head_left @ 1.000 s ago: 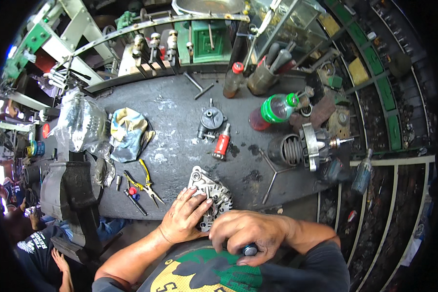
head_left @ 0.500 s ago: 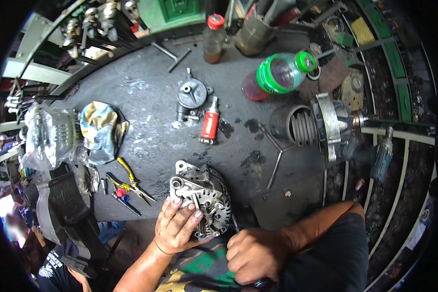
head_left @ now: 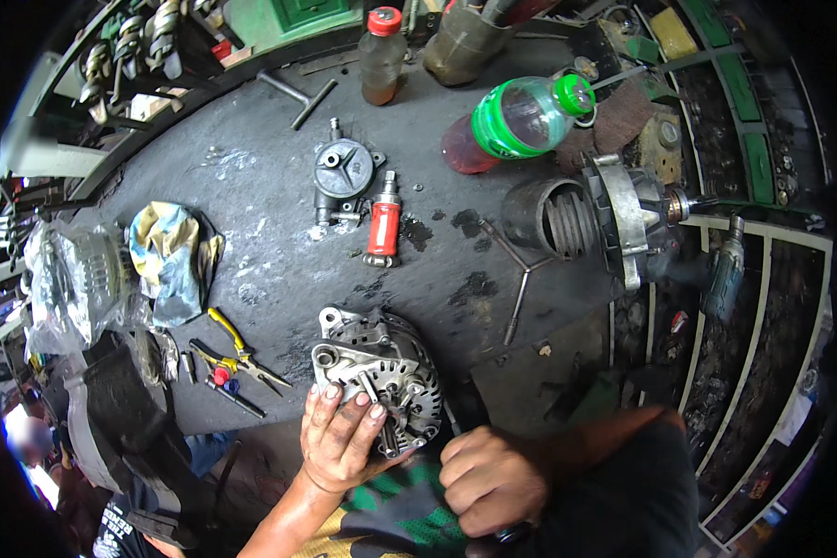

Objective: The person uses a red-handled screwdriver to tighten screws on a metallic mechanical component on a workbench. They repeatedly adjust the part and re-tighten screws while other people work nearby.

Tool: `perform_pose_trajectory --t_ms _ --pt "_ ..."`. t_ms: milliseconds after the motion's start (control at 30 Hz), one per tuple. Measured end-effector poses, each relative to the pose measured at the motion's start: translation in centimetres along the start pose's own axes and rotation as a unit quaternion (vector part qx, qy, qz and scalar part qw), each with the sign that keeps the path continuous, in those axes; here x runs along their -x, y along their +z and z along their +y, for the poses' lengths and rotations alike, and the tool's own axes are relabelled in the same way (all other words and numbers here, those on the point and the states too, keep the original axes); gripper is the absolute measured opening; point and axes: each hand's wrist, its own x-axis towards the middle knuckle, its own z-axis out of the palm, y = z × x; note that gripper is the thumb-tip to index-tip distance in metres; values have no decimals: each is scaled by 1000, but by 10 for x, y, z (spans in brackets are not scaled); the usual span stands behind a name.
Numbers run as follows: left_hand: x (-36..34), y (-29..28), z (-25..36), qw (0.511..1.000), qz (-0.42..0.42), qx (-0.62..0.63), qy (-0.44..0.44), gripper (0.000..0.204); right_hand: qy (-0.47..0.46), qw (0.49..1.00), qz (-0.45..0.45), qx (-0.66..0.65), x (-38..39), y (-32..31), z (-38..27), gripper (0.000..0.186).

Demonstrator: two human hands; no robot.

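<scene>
Head view: at lower centre of the frame the alternator (head_left: 378,372) lies on the dark workbench (head_left: 270,214), the left hand (head_left: 341,437) spread flat against its near face. Just right of it, the right hand (head_left: 489,484) is clenched around a dark tool handle (head_left: 511,534), slightly farther off.

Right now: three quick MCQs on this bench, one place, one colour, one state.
1. Where do the yellow-handled pliers lie?
A. left of the alternator
B. beside the green bottle
C. on the rag

2. What colour is the cap of the brown bottle?
A. green
B. red
C. white

3. What is the left hand doing?
A. hanging free
B. holding the pliers
C. resting on the alternator

Key: 1 A, they lie on the bench just left of the alternator. 2 B, its cap is red. 3 C, fingers spread on the housing; the right hand is a closed fist beside it.
</scene>
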Motion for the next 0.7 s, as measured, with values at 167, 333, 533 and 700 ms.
perform_pose_trajectory --t_ms 167,333,533,700 --pt "1 3 -2 1000 17 4 -7 90 -10 991 84 103 10 30 -4 32" --pt "-34 -29 -31 989 -92 72 92 102 92 987 106 74 15 39 -12 29" --pt "-77 -110 -36 953 -221 -154 137 113 -44 988 148 27 42 41 -57 28" --pt "-48 -67 11 983 -184 -15 -22 135 0 945 296 -136 65 39 -36 23"
